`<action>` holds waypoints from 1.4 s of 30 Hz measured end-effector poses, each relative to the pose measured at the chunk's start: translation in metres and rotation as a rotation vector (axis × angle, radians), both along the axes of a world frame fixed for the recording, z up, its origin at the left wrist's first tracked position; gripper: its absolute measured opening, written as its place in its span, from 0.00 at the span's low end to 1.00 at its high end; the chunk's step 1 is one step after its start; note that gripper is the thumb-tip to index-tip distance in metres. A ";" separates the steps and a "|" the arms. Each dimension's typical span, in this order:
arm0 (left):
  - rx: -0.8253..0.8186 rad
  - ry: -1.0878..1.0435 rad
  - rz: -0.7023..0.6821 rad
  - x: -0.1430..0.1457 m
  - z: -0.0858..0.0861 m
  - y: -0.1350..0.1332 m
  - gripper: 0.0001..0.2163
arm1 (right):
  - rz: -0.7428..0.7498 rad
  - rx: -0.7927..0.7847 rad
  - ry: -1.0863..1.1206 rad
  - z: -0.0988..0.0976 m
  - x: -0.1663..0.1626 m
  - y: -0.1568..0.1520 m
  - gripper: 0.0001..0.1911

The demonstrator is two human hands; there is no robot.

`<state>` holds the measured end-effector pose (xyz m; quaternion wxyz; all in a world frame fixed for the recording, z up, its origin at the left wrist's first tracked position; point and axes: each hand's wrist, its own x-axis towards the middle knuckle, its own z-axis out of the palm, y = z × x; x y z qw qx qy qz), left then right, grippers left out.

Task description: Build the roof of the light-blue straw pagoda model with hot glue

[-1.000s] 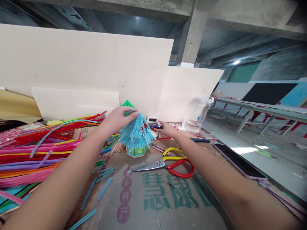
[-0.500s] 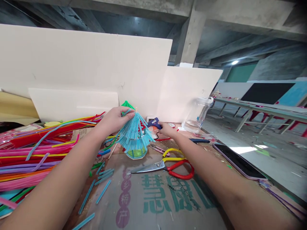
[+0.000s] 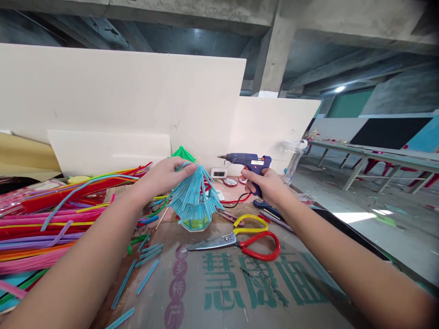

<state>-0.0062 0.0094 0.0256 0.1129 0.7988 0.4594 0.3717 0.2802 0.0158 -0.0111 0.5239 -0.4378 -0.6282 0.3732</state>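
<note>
My left hand (image 3: 164,174) is closed on the top of a small cone-shaped model made of light blue pipe cleaner pieces (image 3: 194,196), which stands on a green base on the cardboard sheet (image 3: 240,283). My right hand (image 3: 265,185) grips a blue hot glue gun (image 3: 247,161) and holds it up to the right of the model, nozzle pointing left toward it. A black and red cord trails down from the gun.
Red and yellow handled scissors (image 3: 240,237) lie on the cardboard in front of the model. A pile of long coloured pipe cleaners (image 3: 51,214) fills the left. Cut blue pieces (image 3: 144,265) are scattered near it. White boards (image 3: 137,100) stand behind. A clear jar (image 3: 291,160) stands at the right.
My right hand has picked the glue gun up from the table behind the model and raised it. My left hand has stayed on the model's top.
</note>
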 end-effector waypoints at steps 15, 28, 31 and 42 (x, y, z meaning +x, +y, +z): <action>-0.068 0.199 -0.112 0.002 0.006 -0.011 0.19 | 0.099 0.315 -0.555 0.017 -0.008 -0.046 0.15; -0.075 0.191 -0.134 0.001 0.006 -0.012 0.18 | 0.002 0.213 -0.626 0.004 -0.016 -0.044 0.14; -0.059 0.206 -0.113 0.001 0.006 -0.011 0.18 | -0.025 0.230 -0.607 0.004 -0.018 -0.046 0.13; -0.065 0.226 -0.131 0.002 0.009 -0.014 0.19 | -0.073 0.317 -0.641 0.008 -0.023 -0.051 0.15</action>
